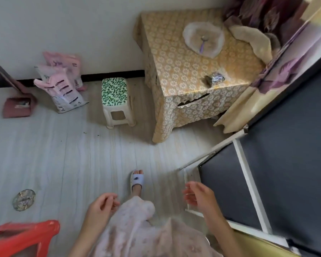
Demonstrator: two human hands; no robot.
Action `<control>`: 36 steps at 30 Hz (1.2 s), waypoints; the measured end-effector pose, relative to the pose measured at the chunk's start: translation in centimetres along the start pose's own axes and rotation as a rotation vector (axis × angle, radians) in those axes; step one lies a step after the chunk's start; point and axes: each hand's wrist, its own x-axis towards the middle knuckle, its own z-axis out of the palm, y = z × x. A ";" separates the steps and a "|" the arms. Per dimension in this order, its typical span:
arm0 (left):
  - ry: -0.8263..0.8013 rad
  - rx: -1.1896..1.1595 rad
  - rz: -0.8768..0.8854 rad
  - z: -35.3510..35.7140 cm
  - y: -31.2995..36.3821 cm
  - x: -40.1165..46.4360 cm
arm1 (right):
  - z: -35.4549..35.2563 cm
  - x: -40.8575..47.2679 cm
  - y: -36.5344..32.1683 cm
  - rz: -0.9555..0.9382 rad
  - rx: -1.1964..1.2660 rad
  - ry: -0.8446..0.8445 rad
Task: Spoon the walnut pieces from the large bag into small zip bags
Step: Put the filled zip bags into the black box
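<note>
Your left hand and right hand hang apart w/ loose fingers, both empty, over the pale floor. A slippered foot steps between them. The large bag lies open on the gold-cloth table far ahead, a purple spoon lying inside; contents blurred. A leopard-top stool stands just left of the table, pink sacks near the wall. A red plastic bag is cut off bottom left.

**Task items on the table**

A large clear plastic bag lies open and flattened on the yellow floral-cloth table, a purple-handled spoon resting inside. A small crumpled clear bundle sits near the table's front edge.
</note>
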 end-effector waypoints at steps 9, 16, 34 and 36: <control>-0.172 0.154 0.141 -2.5 14.9 18.3 | 7.4 8.1 -10.7 0.001 0.250 0.083; -0.282 0.221 0.197 1.0 21.9 27.2 | 7.9 13.8 -16.7 0.006 0.271 0.144; -0.225 0.174 0.065 18.8 34.2 41.4 | -5.2 46.7 -37.4 0.239 0.126 0.439; -0.246 0.198 0.076 20.4 35.2 42.4 | -5.8 49.8 -38.0 0.304 0.012 0.487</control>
